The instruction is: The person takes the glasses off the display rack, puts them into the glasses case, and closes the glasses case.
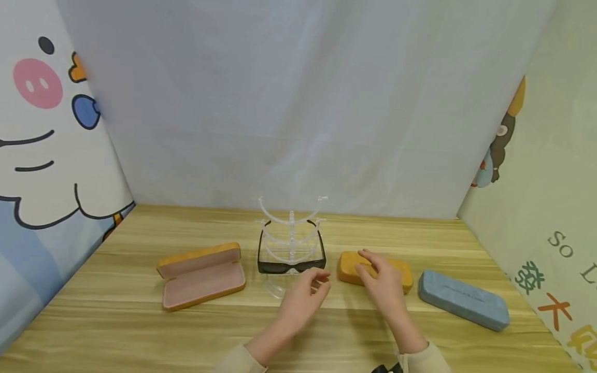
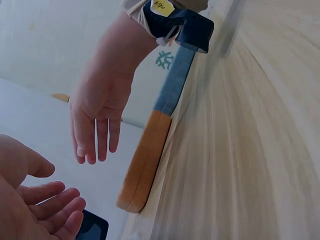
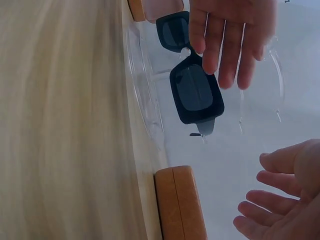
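Observation:
Black sunglasses (image 1: 275, 268) rest on the lowest visible arms of a clear display stand (image 1: 292, 239), lenses facing the near side. My left hand (image 1: 298, 298) hovers in front of them with loosely bent fingers, holding nothing. In the right wrist view its fingers overlap part of the sunglasses (image 3: 195, 87), and I cannot tell whether they touch. Over a closed orange glasses case (image 1: 349, 268) hangs my right hand (image 1: 384, 285), its fingers relaxed and spread. The left wrist view shows a gap between that hand (image 2: 102, 100) and the orange case (image 2: 145, 162).
An open orange case (image 1: 202, 285) with a pink lining lies left of the stand, bare inside. To the right is a closed blue case (image 1: 464, 299). A pale curtain (image 1: 298, 114) hangs behind the wood-grain table (image 1: 140, 342), with printed cloths on both sides.

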`<state>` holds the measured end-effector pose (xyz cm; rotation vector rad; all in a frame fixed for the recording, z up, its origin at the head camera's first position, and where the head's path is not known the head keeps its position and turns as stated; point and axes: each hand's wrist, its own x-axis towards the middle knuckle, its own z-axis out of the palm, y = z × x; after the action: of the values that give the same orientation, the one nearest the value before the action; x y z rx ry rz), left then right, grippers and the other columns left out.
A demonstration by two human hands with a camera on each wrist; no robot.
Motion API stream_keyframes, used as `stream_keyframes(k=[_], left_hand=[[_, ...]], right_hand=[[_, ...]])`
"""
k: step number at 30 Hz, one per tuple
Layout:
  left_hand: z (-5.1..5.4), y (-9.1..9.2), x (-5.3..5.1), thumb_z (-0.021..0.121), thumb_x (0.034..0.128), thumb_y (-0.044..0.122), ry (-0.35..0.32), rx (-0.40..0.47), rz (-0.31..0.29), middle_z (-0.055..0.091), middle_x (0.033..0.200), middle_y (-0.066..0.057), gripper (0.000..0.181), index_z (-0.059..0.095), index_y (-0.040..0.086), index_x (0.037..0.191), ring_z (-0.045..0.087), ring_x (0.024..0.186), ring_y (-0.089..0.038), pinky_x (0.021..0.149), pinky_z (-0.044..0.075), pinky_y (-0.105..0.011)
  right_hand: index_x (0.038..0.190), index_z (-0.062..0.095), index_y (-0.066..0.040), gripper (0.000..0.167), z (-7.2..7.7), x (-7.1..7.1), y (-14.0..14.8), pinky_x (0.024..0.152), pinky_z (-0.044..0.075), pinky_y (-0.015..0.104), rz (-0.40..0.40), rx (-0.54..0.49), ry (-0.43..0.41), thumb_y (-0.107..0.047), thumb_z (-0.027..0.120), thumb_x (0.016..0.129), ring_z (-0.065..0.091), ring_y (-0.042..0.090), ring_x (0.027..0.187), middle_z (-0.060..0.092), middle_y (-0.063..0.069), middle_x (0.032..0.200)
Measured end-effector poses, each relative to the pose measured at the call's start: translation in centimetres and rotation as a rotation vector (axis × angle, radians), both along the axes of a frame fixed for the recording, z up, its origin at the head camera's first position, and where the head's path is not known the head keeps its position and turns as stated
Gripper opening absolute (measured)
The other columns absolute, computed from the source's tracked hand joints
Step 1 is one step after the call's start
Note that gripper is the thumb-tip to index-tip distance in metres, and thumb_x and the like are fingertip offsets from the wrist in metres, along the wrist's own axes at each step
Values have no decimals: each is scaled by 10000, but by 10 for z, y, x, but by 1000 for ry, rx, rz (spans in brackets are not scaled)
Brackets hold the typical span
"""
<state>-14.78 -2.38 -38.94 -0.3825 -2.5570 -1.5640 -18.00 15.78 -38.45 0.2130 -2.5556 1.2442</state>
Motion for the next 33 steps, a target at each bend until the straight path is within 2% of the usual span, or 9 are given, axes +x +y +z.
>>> stream_keyframes(k=[5,9,14,19,22,26,29,33], left_hand=[[1,-24,1,558,892,133,62,-4,70,646,930,-28,169,636,81,1033,582,780,-111,674,480,-214],[6,-42,4,571,885,126,66,-6,140,628,895,-2,163,642,73,1022,559,753,-92,661,472,-209],[15,-60,1,587,879,120,94,-32,193,643,856,7,134,657,86,988,566,743,-87,646,473,-213],[20,-72,-3,570,885,130,75,-21,287,641,826,-19,122,662,106,961,554,703,-96,567,452,-211],[19,-77,-7,561,873,115,66,-24,356,617,833,-45,145,660,71,970,555,725,-131,585,448,-236],[16,-82,-11,578,864,149,-8,-34,401,554,1004,-116,240,625,34,1070,542,911,-227,723,461,-337],[13,-85,-14,585,869,202,-104,-22,401,458,1167,-163,326,580,43,1153,480,1059,-300,806,437,-421],[8,-85,-16,579,872,224,-190,-3,373,365,1285,-189,369,543,57,1199,418,1157,-353,860,399,-494]], right_hand=[[1158,604,-18,323,-4,-1,-11,925,450,374,31,-26,34,-111,638,850,540,296,1128,587,144,1204],[1172,597,-28,334,-5,-1,-18,923,453,362,49,-53,13,-117,636,852,549,277,1117,593,134,1194],[1189,579,-17,350,-4,-4,-30,918,456,359,88,-99,-14,-110,629,855,554,282,1109,590,147,1189],[1210,554,-3,368,-5,-9,-42,919,456,365,120,-125,-66,-104,618,862,546,304,1114,574,180,1196],[1230,537,-10,384,-6,-11,-49,920,456,378,123,-135,-106,-126,608,871,536,313,1125,556,181,1222],[1246,519,-13,401,-6,-13,-57,934,444,397,137,-145,-133,-150,602,877,511,326,1154,520,171,1266],[1251,513,-14,412,-7,-14,-62,950,430,409,149,-151,-135,-154,605,875,490,338,1172,488,167,1292],[1242,514,-16,401,-10,-14,-65,950,429,414,148,-155,-142,-146,605,873,493,343,1166,476,169,1288]])
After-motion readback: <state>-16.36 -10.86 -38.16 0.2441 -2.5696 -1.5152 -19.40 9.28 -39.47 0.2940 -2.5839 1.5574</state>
